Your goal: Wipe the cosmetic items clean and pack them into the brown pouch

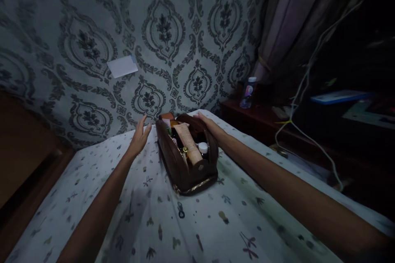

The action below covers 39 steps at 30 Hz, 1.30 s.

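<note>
A brown toiletry bag (175,166) sits on the patterned sheet with its top unzipped. Inside it, a pinkish tube (187,141) lies lengthwise over other items, with a white-capped container (203,148) at its right and a small gold-coloured item (185,150) at its left. Off the bag's left side, my left hand (140,136) is raised with fingers apart, touching nothing. My right hand (212,128) rests against the bag's right side, fingers stretched toward its far end and partly hidden by the raised flap.
The bed's sheet (148,213) spreads under the bag, against a wallpapered wall with a white card (122,66). At right, a bottle (247,92) stands on a reddish-brown cabinet (234,109). White cables (304,78) hang near a blue-edged flat object (339,97). A brown board (24,144) borders the left.
</note>
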Each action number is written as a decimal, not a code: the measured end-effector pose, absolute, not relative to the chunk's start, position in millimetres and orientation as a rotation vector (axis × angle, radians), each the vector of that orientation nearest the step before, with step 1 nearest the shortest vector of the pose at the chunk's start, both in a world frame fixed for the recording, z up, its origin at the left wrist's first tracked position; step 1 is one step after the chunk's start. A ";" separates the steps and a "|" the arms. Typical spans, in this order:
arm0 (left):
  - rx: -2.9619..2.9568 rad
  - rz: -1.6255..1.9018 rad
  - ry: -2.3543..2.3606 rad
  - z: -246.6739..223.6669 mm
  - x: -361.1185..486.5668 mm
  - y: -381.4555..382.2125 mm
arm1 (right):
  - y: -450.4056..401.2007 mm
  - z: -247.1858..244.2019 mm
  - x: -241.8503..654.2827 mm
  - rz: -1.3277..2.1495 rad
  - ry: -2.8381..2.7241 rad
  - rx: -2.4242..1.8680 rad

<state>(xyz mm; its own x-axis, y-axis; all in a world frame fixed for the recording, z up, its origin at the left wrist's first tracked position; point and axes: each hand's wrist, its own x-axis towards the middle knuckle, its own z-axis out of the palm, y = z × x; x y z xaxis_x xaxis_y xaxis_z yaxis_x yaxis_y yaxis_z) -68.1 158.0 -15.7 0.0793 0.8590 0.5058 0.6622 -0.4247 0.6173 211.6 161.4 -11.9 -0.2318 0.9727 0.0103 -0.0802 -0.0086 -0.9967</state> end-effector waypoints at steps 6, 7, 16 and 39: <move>2.192 1.234 1.347 -23.2 -12.0 198.7 | 159.8 -7.7 199.7 1.314 -1.452 -0.915; 2.200 1.239 1.338 -24.4 -9.9 198.7 | 160.0 -7.5 198.0 1.300 -1.475 -0.891; 2.105 1.253 1.403 -23.4 -10.1 196.9 | 178.3 -19.3 197.6 1.231 -1.426 -0.919; 2.157 1.451 1.329 -40.6 38.1 76.5 | 174.4 -16.1 189.7 0.870 -1.567 -1.048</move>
